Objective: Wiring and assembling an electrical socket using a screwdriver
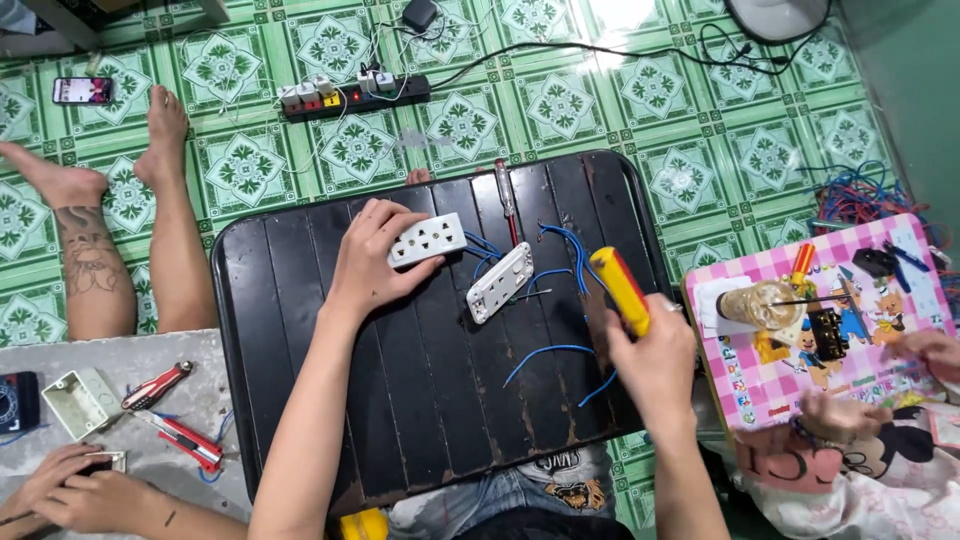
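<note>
Nearest the lens: jeans-clad lap, partly hidden under black slatted table [300,330]. Left hand [375,255] found on that table near its far edge, fingers curled around white socket plate [427,239], thumb under its near edge. Plate held just above table top, blue wires [560,262] trailing from its right end. Right hand [655,360] noted at table's right edge, fingers clenched around yellow-handled screwdriver [620,290], handle pointing up and away; tip hidden inside fist. Second white plate [500,283] lay tilted between both hands, just right of held socket plate, joined to same blue wiring. Loose blue wire curved across slats near right hand. Red-handled screwdriver [506,195] lay beyond, at table's far edge.

Outward: green patterned floor tiles [560,105], black power strip [355,97] with several plugs inserted, phone [82,90] at far left. Bare legs of another person [120,240] seen left of table. Grey slab at lower left bore white box [82,400] and red cutter [185,442]; another person's hands [75,490] rested there. Pink chequered table [905,385] at right carried drink cup [758,303]; further hands at its near edge. Tangle of coloured wires [855,195] beyond.
</note>
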